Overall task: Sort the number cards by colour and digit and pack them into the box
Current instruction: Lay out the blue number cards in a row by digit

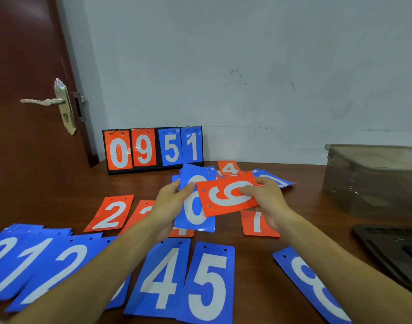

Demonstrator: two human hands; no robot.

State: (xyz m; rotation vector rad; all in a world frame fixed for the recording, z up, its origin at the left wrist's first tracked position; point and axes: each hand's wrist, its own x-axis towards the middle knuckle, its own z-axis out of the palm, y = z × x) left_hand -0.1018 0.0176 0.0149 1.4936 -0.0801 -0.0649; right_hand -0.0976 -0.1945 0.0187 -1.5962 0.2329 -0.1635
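Left hand (170, 202) is pinching a blue card (195, 216), thumb on its face. Right hand (268, 202) pinches a sideways red card (223, 195) overlapping it, both above the table (60, 195). The box (373, 178) sits off right, well apart.

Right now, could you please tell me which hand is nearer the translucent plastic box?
Right. The right hand, holding a red number card, sits left of the translucent plastic box; the left hand is farther left.
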